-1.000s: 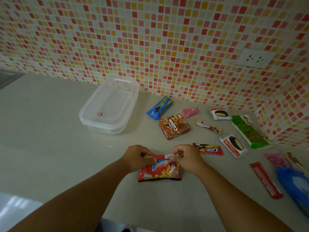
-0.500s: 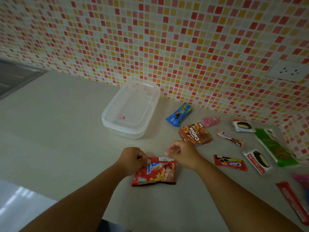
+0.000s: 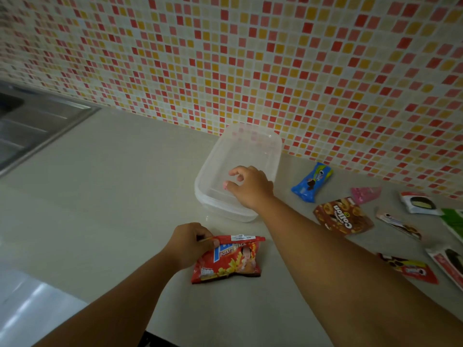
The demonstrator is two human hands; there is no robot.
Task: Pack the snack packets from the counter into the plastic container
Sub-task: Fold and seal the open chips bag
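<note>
Pale beige table [image 3: 105, 196] is running under a wall of small mosaic tiles [image 3: 225, 58] in red, pink, yellow and cream; a steel sink drainboard [image 3: 30, 121] is showing at the far left edge. Clear plastic container [image 3: 250, 146] is sitting on the table close to the wall, lid off, its long axis running away from the camera toward the tiles and leaning a little right. Right hand [image 3: 250, 186] is reaching over the container's near end, fingers [image 3: 236, 171] loosely curled and parted; thumb and forefinger are pinching something tiny and pinkish, too small to identify. Left hand [image 3: 188, 244] is resting on the table nearer the camera, clenched on the top left corner of a red potato snack packet [image 3: 230, 261]. That packet is lying flat, long axis running left to right, sealed top edge facing the container, print reading upright to the camera, well apart from the container's near wall. Right of the container, other packets are lying scattered on the table: a blue cookie packet [image 3: 312, 181] angled toward the wall, a small pink packet [image 3: 365, 194], a brown Collon box [image 3: 342, 216] tilted on the diagonal, a white packet [image 3: 418, 204] and a red cookie packet [image 3: 411, 269].
</note>
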